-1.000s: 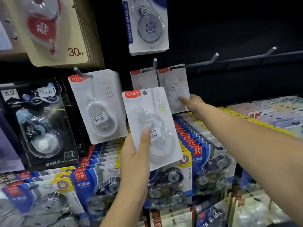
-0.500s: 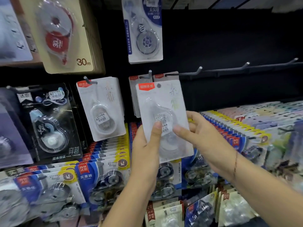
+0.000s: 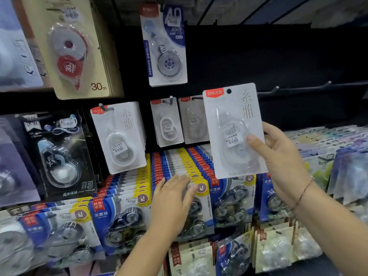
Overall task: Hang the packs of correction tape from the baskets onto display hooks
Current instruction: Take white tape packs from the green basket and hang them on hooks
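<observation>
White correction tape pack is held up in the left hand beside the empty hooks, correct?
Not the left: the head view shows the right hand holding the white correction tape pack up beside the empty hooks.

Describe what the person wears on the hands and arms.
The left hand has a thin ring on one finger. A thin reddish string bracelet circles the wrist of the right hand. No sleeves, gloves or watch show.

The tan pack (image 3: 79, 54) reads "30m", the blue-and-white pack (image 3: 165, 46) "40", the held white pack (image 3: 233, 130) "素雅".
</observation>
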Motion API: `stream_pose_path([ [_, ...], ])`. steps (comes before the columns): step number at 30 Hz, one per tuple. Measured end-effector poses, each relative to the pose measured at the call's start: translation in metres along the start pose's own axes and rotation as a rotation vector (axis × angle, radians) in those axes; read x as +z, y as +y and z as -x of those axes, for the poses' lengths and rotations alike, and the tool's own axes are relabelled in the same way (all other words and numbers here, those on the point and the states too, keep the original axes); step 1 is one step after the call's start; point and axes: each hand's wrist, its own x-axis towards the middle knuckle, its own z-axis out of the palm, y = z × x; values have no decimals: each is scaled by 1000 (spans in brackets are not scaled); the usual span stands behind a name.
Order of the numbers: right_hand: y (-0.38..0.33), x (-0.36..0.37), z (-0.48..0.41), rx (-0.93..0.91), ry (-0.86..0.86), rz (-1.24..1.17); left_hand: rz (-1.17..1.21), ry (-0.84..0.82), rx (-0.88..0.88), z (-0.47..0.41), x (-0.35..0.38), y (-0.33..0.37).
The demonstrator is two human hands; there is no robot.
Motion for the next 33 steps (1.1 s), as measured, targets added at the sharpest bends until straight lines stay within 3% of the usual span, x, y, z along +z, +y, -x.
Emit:
stream_pose_path([
  [13, 39, 19, -29, -19, 8, 57, -9, 116, 51, 3, 15, -10],
  [19, 87, 47, -94, 82, -50, 283, -1, 141, 67, 4, 19, -14],
  [33, 145, 100, -198, 313, -118, 343, -27, 299, 113, 5, 32, -18],
])
